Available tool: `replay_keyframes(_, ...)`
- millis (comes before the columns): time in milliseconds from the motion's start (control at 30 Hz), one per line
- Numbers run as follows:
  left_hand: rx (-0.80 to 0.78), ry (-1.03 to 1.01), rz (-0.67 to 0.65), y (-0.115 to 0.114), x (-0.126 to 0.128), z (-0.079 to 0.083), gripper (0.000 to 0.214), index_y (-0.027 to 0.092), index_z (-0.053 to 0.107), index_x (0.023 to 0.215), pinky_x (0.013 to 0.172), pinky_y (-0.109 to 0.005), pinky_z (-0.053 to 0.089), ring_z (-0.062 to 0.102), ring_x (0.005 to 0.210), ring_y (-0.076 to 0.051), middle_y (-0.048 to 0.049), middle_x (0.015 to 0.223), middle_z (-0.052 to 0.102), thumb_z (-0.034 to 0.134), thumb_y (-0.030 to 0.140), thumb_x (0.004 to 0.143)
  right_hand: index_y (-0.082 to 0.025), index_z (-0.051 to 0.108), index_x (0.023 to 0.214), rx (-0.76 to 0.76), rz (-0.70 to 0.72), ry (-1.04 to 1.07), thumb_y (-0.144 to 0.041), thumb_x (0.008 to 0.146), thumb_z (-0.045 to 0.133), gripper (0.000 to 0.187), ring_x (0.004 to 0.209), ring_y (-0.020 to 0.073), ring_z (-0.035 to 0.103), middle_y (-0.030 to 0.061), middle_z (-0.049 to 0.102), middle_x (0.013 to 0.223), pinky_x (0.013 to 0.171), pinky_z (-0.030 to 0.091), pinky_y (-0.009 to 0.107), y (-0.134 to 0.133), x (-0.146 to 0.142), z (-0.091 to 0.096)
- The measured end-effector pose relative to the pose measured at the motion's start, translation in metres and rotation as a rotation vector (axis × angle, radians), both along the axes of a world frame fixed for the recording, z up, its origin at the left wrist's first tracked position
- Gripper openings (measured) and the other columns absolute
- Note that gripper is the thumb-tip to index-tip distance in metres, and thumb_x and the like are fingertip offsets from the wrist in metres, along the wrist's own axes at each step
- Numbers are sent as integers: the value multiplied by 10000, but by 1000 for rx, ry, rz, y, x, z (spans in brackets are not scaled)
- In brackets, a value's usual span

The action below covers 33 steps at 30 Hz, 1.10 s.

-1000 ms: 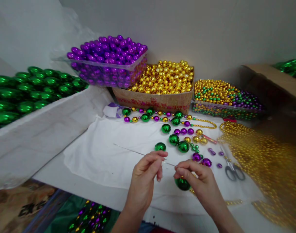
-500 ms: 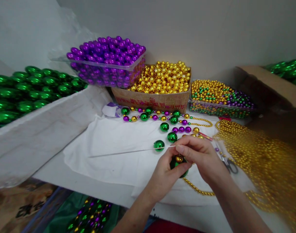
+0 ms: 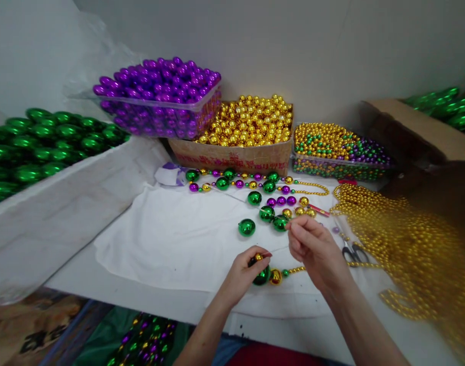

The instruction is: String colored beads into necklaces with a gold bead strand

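My left hand (image 3: 240,272) is closed around a big green bead (image 3: 261,277) with a small gold bead (image 3: 258,257) at its top. Beside it hang a larger gold bead (image 3: 275,276) and a string of small gold beads (image 3: 296,269), running right behind my other wrist. My right hand (image 3: 312,246) pinches a thin pale cord, whose free end reaches up and left over the loose beads. A stretch of that cord runs between both hands. Just beyond my right fingertips lie loose green beads (image 3: 267,213), several purple beads (image 3: 281,201) and gold beads (image 3: 304,201).
A beaded necklace (image 3: 240,184) lies across the white cloth (image 3: 159,229). Behind stand a purple-bead tub (image 3: 202,109), a gold-bead carton (image 3: 232,157) and a mixed-bead tub (image 3: 342,168). Scissors (image 3: 354,253) and heaped gold strands (image 3: 407,244) lie right; a green-bead box (image 3: 83,203) stands left.
My hands were together and have come apart. The right has drawn the cord up and right; the left, with the green bead, is lower and further left. The cord's free end now points up-left.
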<state>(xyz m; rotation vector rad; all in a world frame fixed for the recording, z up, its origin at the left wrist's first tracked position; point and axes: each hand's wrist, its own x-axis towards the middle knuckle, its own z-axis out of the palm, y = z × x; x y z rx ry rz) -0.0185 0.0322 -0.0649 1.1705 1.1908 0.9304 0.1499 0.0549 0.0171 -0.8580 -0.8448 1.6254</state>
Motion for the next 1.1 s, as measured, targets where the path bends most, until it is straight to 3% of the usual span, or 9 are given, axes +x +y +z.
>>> replay_keyframes(133,-27,-30,-7,-7,1,-6,189,178,710,909,793,-263,423,569,879,-208,-51,898,673,645,315,795,-184,613,790,-21,42,-54,-375,812,658,197,450,70,301,-66,401,511,432,217,213,-29,7,-14)
replay_keyframes(267,-104,-172,-72,-12,7,-5,203,174,685,948,767,-258,435,581,869,-202,-58,916,670,623,315,816,-178,642,763,22,134,-169,-402,830,641,233,457,72,345,-49,436,513,446,241,213,-52,6,-10)
replay_keyframes(367,-121,-155,-92,-12,8,-7,202,176,683,951,753,-255,442,587,846,-198,-55,904,670,638,308,804,-176,664,732,82,155,-245,-404,824,647,247,487,74,374,-34,466,551,463,269,211,-57,1,-7)
replay_keyframes(533,11,19,-5,-9,3,-16,151,178,710,880,793,-260,439,584,888,-212,-59,898,674,655,276,778,-182,646,736,51,129,-246,-408,847,620,253,477,76,366,-47,427,526,457,272,207,-54,-5,-15)
replay_keyframes(833,-65,11,101,4,3,-24,207,167,677,842,756,-257,418,568,832,-194,-28,818,656,645,362,779,-163,625,719,-37,87,-281,-422,810,654,276,443,68,370,-50,460,507,423,257,197,-47,-14,-46)
replay_keyframes(1000,-109,-122,-2,5,10,-19,251,166,659,962,832,-284,427,590,940,-212,-45,931,675,619,342,788,-177,659,787,18,-127,-75,-326,808,679,151,482,66,418,-49,488,521,466,332,183,-17,3,-34)
replay_keyframes(1100,-58,8,-39,6,12,-20,212,152,667,922,797,-279,423,589,898,-206,-55,921,673,605,304,788,-181,662,791,36,-164,36,-278,801,685,100,538,77,464,-29,537,587,489,378,182,1,11,-26)
